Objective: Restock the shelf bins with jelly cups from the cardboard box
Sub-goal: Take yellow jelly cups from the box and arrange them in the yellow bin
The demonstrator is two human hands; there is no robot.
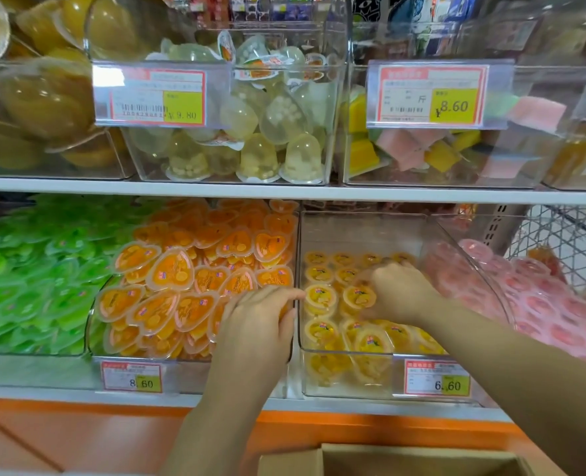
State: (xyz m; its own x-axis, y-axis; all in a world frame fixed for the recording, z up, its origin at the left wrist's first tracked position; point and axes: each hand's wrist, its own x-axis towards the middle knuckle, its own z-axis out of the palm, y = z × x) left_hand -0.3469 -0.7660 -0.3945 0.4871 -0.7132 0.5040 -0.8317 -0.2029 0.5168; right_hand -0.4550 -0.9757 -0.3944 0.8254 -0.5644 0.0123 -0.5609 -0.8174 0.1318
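Note:
A clear shelf bin [363, 231] on the lower shelf holds round yellow jelly cups [320, 297] in a low layer. My right hand [399, 293] is inside this bin, knuckles up, fingers curled down onto the cups. It is blurred, and whatever is under its fingers is hidden. My left hand [257, 324] rests at the wall between this bin and the bin of orange heart-shaped jelly cups [171, 269], its fingers fairly straight and pointing right. The open cardboard box [404, 458] shows at the bottom edge below the shelf.
Green jelly cups [27, 280] fill the bin at far left, and pink cups [542, 304] fill the one at right. The upper shelf [284, 192] carries bins of clear domed jellies [271, 132] and coloured blocks [422, 149]. Price tags [131, 376] line the shelf front.

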